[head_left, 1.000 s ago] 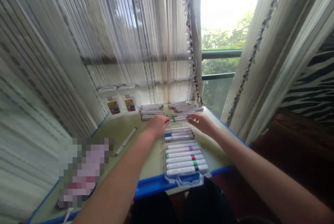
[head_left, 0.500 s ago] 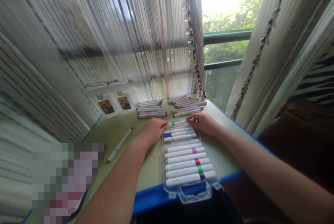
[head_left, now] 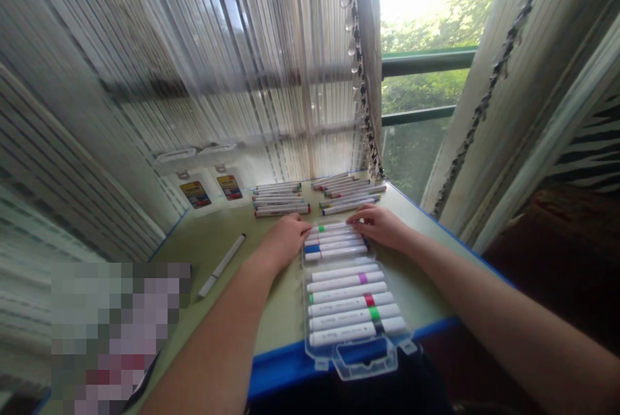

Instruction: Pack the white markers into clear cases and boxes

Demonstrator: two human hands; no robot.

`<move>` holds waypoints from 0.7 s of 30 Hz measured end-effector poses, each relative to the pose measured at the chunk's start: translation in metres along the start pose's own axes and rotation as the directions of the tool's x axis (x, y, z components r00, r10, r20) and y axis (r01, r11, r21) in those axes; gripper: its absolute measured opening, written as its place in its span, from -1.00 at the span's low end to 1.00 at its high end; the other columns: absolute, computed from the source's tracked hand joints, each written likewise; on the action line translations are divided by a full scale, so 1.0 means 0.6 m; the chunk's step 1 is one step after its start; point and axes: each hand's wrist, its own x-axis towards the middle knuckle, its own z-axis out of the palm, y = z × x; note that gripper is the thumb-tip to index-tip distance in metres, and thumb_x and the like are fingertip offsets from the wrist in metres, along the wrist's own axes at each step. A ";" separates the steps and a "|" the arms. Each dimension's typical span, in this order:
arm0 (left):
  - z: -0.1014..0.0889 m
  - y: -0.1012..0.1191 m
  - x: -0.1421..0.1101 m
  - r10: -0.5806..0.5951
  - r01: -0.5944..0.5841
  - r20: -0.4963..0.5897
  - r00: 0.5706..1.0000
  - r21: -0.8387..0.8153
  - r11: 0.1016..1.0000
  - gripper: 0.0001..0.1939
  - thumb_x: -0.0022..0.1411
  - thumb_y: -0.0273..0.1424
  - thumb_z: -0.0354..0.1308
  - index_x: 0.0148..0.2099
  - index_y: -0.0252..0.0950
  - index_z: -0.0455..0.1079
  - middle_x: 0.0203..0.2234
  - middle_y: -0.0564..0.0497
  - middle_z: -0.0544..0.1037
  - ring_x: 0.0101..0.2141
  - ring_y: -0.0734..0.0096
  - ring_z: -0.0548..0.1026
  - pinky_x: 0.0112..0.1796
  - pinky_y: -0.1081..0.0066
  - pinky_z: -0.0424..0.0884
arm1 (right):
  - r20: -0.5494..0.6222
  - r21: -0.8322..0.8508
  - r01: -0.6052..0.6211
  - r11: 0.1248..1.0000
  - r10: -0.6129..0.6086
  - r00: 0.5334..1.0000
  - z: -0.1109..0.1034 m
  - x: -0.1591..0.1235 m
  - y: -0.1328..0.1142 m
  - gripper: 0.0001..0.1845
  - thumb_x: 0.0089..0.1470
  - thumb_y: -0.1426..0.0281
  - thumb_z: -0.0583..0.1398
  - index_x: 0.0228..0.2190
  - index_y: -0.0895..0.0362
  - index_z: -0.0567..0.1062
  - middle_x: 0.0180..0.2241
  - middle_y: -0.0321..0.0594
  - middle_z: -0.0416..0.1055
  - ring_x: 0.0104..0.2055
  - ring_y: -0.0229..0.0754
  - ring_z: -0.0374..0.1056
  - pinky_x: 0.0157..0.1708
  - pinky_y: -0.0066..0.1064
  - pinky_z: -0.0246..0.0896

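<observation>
An opened clear plastic marker case lies in front of me, its two halves holding rows of white markers with coloured bands. Along the far half's top lies a white marker with a green band. At its left end my left hand has its fingers closed together, the tips against the marker and the case's side. My right hand pinches near the opposite end, thumb and forefinger close together. Fingers partly hide both marker ends. Within the near half, a marker with a black band lies closest to me.
Loose markers form a left pile and a right pile behind the case. A single marker lies left of my forearm. Two clear packages lean by the curtain. The table has a blue edge.
Both hands stay at the far half's ends, with the right fingers shifting slightly. The whole view has tilted a little; the case and markers otherwise look the same.
</observation>
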 end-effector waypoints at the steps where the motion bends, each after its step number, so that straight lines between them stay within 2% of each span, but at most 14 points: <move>1: -0.001 0.001 0.000 -0.009 0.009 -0.009 1.000 0.001 1.000 -0.70 0.25 -0.36 -0.04 -0.12 -0.21 0.51 -0.24 -0.06 0.50 -0.24 0.36 0.45 -0.18 0.43 0.33 | -0.001 -0.003 0.002 1.000 -0.002 1.000 0.000 0.000 0.000 -0.78 0.02 0.43 0.15 -0.32 0.14 0.59 -0.36 -0.19 0.39 -0.42 -0.29 0.28 -0.34 -0.46 0.23; 3: -0.003 0.003 0.001 -0.023 0.024 -0.029 0.999 0.001 1.000 -0.72 0.23 -0.37 -0.01 -0.10 -0.23 0.49 -0.23 -0.06 0.51 -0.21 0.34 0.45 -0.16 0.41 0.32 | -0.005 -0.009 0.008 1.000 -0.008 1.000 0.001 0.001 0.001 -0.78 0.01 0.44 0.15 -0.33 0.14 0.58 -0.38 -0.22 0.39 -0.46 -0.31 0.24 -0.38 -0.48 0.21; 9: -0.005 0.009 0.002 -0.006 0.008 -0.034 0.999 0.042 0.999 -0.75 0.21 -0.37 0.01 -0.21 -0.24 0.52 -0.26 -0.05 0.54 -0.22 0.32 0.46 -0.16 0.41 0.33 | -0.010 0.003 -0.022 1.000 0.022 1.000 -0.004 0.002 0.002 -0.80 -0.02 0.43 0.16 -0.36 0.14 0.60 -0.38 -0.22 0.38 -0.48 -0.33 0.22 -0.40 -0.48 0.19; 15: -0.005 0.011 0.005 -0.032 0.031 -0.043 0.999 -0.029 0.999 -0.75 0.17 -0.41 0.02 -0.21 -0.27 0.52 -0.26 -0.04 0.54 -0.21 0.34 0.47 -0.12 0.42 0.34 | -0.002 0.072 -0.168 0.983 0.169 0.986 -0.009 0.005 -0.004 -0.81 -0.09 0.41 0.20 -0.41 0.14 0.62 -0.40 -0.23 0.44 -0.37 -0.26 0.30 -0.33 -0.48 0.19; 21: -0.005 0.010 0.010 -0.064 0.058 -0.052 0.997 -0.099 0.993 -0.77 0.10 -0.44 0.05 -0.27 -0.30 0.52 -0.28 -0.04 0.56 -0.22 0.31 0.48 -0.12 0.39 0.35 | 0.102 0.260 -0.367 0.893 0.352 0.930 -0.013 0.009 -0.011 -0.80 -0.14 0.41 0.22 -0.41 0.17 0.61 -0.46 -0.27 0.51 -0.39 -0.25 0.34 -0.36 -0.48 0.18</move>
